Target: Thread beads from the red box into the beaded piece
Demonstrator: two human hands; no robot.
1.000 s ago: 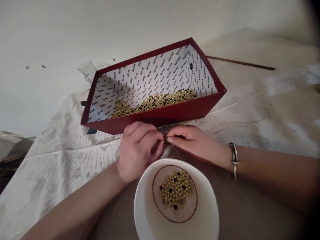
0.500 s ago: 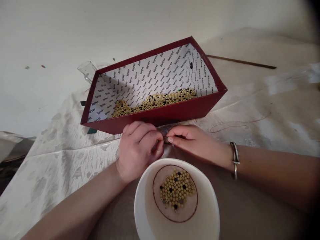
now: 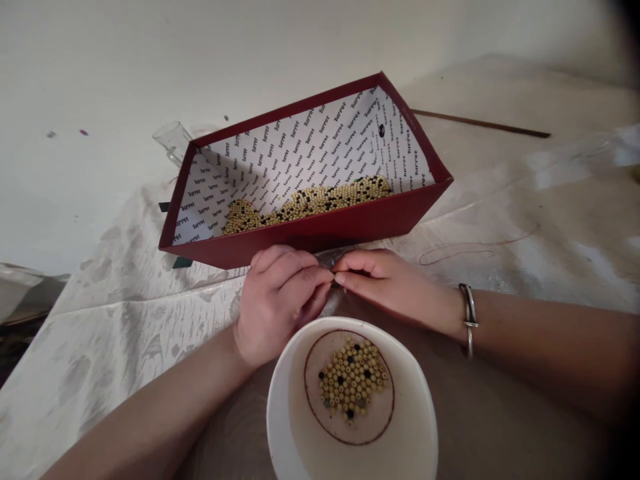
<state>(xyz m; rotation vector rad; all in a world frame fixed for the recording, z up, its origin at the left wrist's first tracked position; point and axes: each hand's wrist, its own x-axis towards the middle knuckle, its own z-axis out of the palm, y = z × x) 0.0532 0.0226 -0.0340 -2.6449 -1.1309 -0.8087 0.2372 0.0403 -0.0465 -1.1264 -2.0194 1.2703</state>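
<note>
Left-hand fingertips have slid rightward since a half-second ago, closing the small gap to the right hand's; box and tub look unmoved from where I stand. The left hand [image 3: 280, 300] is curled, knuckles up, its thumb and forefinger drawn in narrow. The right hand [image 3: 385, 277] comes from the other side, thumb and forefinger also close together, the tips of both hands meeting or nearly so. Whether they grip something, I cannot tell; the spot is dark and too small.

Just under the hands, on the person's side, is the white tub [image 3: 415, 427], with a loose cluster of beads [image 3: 353, 380] on its floor, mostly yellowish, a few black. Beyond the hands stands the red box [image 3: 320, 233], lined in printed white paper, a long heap of similar small beads [image 3: 330, 200] along its near wall. Thin reddish thread [image 3: 460, 255] lies looped on the cloth [image 3: 125, 340] to the right, and a dark stick [image 3: 480, 123] lies farther back. A glass [image 3: 171, 140] leans behind the box's left end.
</note>
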